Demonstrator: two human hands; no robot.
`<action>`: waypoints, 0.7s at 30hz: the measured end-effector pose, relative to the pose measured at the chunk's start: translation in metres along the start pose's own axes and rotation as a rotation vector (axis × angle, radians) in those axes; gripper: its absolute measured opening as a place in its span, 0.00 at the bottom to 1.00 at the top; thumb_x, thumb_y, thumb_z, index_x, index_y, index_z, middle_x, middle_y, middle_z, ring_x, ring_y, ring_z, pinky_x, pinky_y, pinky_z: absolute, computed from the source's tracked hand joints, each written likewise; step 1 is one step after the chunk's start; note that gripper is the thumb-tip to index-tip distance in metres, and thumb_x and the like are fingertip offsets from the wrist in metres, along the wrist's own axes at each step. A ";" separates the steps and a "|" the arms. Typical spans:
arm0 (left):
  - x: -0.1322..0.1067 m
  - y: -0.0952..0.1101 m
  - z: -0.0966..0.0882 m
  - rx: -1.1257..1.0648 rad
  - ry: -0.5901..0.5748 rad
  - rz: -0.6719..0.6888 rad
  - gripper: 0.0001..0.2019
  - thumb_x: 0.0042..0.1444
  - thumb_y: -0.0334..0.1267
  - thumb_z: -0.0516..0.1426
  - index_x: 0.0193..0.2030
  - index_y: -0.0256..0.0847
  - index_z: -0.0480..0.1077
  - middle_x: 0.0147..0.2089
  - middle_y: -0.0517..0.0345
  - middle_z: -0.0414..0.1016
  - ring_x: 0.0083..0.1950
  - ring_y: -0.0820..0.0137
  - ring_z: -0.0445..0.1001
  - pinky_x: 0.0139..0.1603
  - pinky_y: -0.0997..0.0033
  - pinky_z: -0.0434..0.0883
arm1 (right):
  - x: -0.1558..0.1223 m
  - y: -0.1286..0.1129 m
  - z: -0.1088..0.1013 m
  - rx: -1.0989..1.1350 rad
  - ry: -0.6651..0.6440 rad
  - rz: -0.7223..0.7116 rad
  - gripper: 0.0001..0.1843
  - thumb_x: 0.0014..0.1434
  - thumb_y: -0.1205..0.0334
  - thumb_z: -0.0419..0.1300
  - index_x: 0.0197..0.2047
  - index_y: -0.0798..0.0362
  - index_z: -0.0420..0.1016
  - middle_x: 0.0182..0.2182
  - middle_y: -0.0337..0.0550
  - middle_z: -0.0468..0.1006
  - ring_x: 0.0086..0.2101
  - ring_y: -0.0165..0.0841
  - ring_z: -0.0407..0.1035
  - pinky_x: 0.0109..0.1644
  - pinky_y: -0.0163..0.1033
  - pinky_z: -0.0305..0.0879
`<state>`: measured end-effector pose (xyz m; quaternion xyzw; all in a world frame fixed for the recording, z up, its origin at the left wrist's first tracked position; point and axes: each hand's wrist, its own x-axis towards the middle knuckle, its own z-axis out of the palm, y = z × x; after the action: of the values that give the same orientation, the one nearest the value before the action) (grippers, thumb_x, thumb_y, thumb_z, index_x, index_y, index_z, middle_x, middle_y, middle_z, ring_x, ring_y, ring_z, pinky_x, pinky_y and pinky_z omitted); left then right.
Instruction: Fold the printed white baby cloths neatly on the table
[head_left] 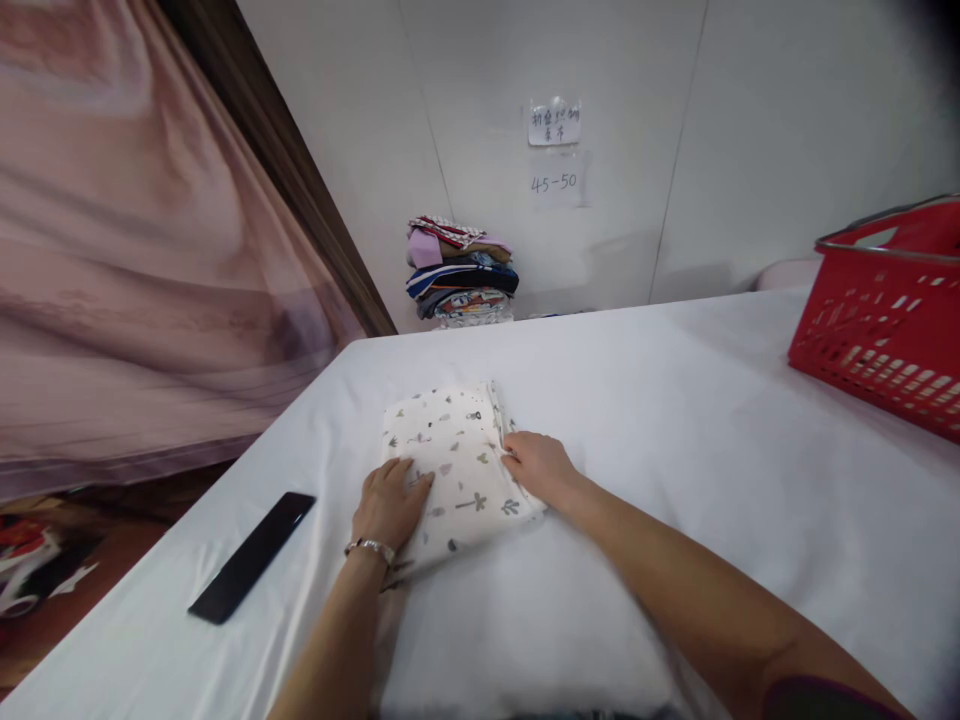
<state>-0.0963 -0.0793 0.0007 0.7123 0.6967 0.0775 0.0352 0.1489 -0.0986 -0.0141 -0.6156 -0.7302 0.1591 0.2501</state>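
Observation:
A folded white cloth [450,470] printed with small plants and other little motifs lies on the white-covered table in front of me. My left hand [391,500], with a bracelet at the wrist, rests on the cloth's left side, fingers stretched over the fabric. At the right edge, my right hand [538,465] has its fingers closed on the cloth's layered border. The fingertips of that hand are partly hidden by the fabric.
A long black flat object [253,556] lies left of the cloth. The red basket [885,320] stands at the table's right side. Beyond the far edge rises a stack of folded fabrics [461,270]. Paper signs [555,124] hang on the wall, and a pink curtain [135,250] hangs at left.

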 end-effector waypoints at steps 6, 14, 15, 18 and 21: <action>-0.001 0.001 0.000 0.003 0.010 0.017 0.28 0.54 0.54 0.45 0.54 0.38 0.65 0.59 0.50 0.60 0.61 0.59 0.54 0.58 0.60 0.56 | 0.006 0.011 0.000 0.159 -0.065 0.242 0.09 0.53 0.55 0.53 0.34 0.50 0.67 0.29 0.37 0.72 0.28 0.29 0.63 0.28 0.32 0.47; -0.002 0.004 -0.003 -0.005 0.002 0.001 0.28 0.53 0.55 0.45 0.55 0.38 0.64 0.59 0.51 0.60 0.61 0.58 0.54 0.58 0.60 0.56 | 0.009 0.010 -0.005 0.276 -0.080 0.343 0.11 0.49 0.53 0.58 0.32 0.51 0.68 0.31 0.39 0.73 0.29 0.30 0.64 0.28 0.33 0.49; -0.002 0.004 -0.003 -0.004 0.004 0.002 0.28 0.53 0.54 0.45 0.54 0.38 0.64 0.59 0.51 0.60 0.61 0.59 0.54 0.58 0.60 0.56 | 0.009 0.010 -0.005 0.282 -0.070 0.337 0.10 0.48 0.54 0.58 0.31 0.51 0.68 0.30 0.39 0.73 0.29 0.29 0.63 0.28 0.32 0.49; -0.002 0.004 -0.002 0.001 0.000 -0.002 0.29 0.53 0.55 0.45 0.55 0.38 0.64 0.59 0.51 0.60 0.61 0.59 0.53 0.58 0.61 0.57 | 0.010 0.009 -0.004 0.304 -0.044 0.323 0.10 0.48 0.56 0.58 0.34 0.50 0.67 0.29 0.37 0.72 0.28 0.28 0.62 0.28 0.32 0.49; -0.001 0.003 -0.001 0.005 0.000 -0.001 0.29 0.53 0.55 0.45 0.55 0.38 0.64 0.60 0.51 0.59 0.61 0.59 0.53 0.57 0.60 0.57 | 0.011 0.008 -0.003 0.301 -0.020 0.288 0.12 0.47 0.57 0.58 0.37 0.50 0.67 0.28 0.36 0.71 0.27 0.28 0.61 0.28 0.32 0.50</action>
<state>-0.0939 -0.0808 0.0020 0.7121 0.6972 0.0758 0.0337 0.1564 -0.0868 -0.0140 -0.6678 -0.6051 0.3066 0.3065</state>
